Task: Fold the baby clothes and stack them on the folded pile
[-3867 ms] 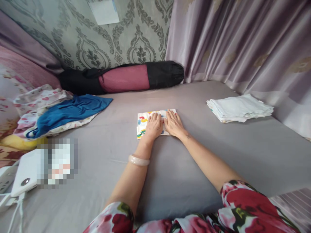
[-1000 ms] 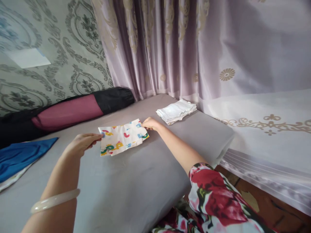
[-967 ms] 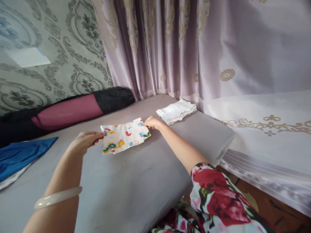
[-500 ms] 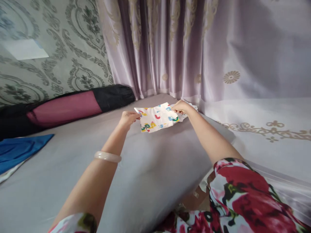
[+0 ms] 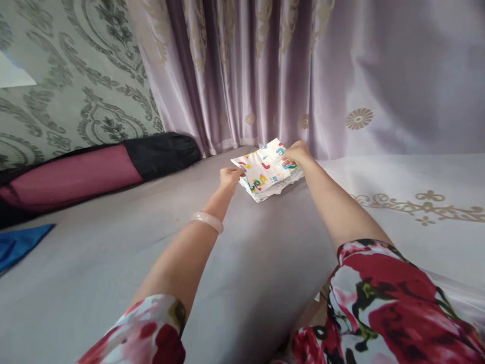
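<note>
Head view: you pinch a folded white cloth with a red, yellow, blue and green print [image 5: 265, 163] between both bare hands. Your left hand [image 5: 231, 175] has its fingers closed on the cloth's left edge; your right hand [image 5: 296, 152] grips the right edge, fingers bent over the fabric. Cloth position: directly over a stack of folded white cloths [image 5: 278, 188], whose layered edges show along its near side. Whether the two touch across their whole faces, you cannot tell. Stack rests on a grey-sheeted bed [image 5: 94, 268], near a shiny mauve curtain with beige motifs [image 5: 246, 65].

Surroundings: a pale, smooth bangle [image 5: 208, 221] circles your left forearm. A long black and dusty-pink fabric bag [image 5: 76, 174] lies against the grey patterned wall [image 5: 102, 71], well apart from your hands. At the left border, a piece of blue fabric [image 5: 22, 245] lies on the bed, partly out of view.
</note>
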`<state>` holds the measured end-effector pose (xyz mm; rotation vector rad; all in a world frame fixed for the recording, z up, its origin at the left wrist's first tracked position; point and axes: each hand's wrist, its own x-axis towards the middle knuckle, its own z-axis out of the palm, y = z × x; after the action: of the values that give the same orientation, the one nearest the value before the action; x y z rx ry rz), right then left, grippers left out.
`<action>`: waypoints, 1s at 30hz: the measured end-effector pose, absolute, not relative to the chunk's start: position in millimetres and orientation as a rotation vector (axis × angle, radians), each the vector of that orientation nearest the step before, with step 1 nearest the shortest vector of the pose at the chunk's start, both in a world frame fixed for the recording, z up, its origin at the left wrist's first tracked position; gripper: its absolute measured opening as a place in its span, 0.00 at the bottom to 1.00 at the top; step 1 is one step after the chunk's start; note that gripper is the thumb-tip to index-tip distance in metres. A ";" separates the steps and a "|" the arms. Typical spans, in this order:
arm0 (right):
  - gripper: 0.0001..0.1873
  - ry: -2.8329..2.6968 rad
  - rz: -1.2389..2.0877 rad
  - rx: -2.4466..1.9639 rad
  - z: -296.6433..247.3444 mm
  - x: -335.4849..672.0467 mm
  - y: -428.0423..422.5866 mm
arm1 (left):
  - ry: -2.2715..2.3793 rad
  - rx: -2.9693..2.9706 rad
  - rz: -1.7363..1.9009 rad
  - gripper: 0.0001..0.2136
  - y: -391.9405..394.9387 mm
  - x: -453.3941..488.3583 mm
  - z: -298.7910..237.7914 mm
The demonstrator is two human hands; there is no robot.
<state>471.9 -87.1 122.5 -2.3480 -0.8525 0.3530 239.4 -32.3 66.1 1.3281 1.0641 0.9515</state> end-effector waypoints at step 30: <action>0.05 -0.939 0.240 -2.622 94.0 496.8 -77.5 | 1.314 1.826 0.700 0.04 3.5 228.7 3.8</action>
<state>496.8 -77.5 94.0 -2.6218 -0.9387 0.2398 228.7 3.5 3.8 1.8257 1.3140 0.6995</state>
